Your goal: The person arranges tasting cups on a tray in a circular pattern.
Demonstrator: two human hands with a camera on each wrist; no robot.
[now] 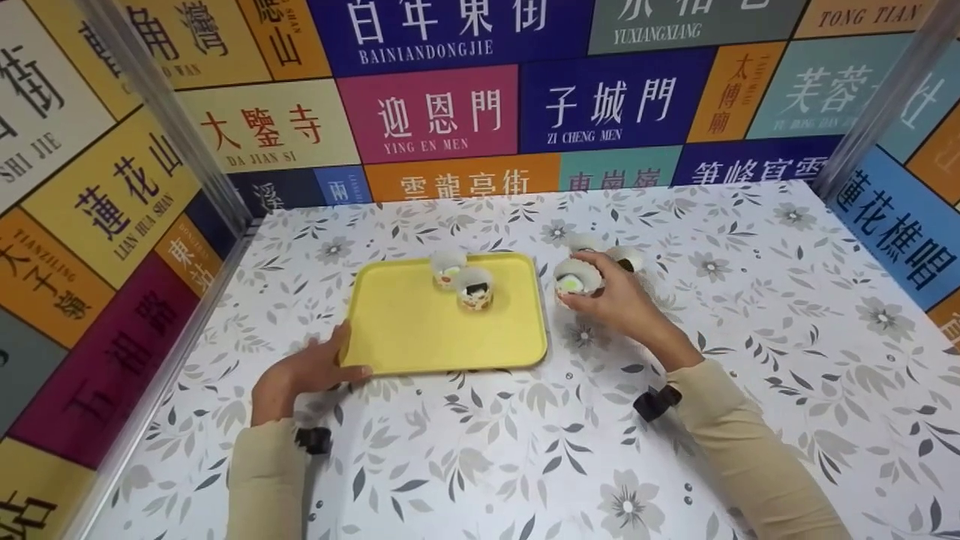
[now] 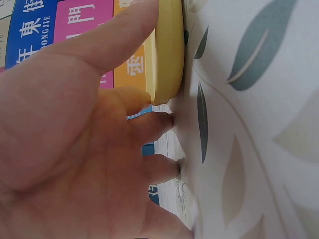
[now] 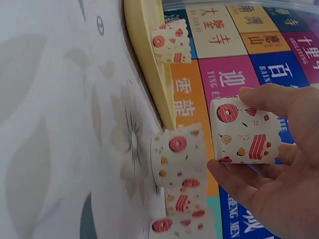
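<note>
My right hand [image 1: 619,300] grips a paper baking cup [image 3: 244,132] between thumb and fingers, lifted over the table just right of the tray. This cup is white with red cake and doughnut prints, and a white and green filling shows inside. Two similar cups stand on the yellow tray [image 1: 420,337]: a back one [image 1: 448,271] and a front one [image 1: 477,292] with something dark inside. At the tray's near left corner, my left hand [image 1: 311,367] holds the rim between thumb and forefinger. Its other fingertips reach down to the tabletop in the left wrist view.
Several more printed cups [image 3: 182,152] stand on the table behind my right hand, partly hidden in the head view. A leaf-patterned cloth [image 1: 480,450] covers the table. Colourful sign-printed panels [image 1: 442,112] rise at the back and both sides.
</note>
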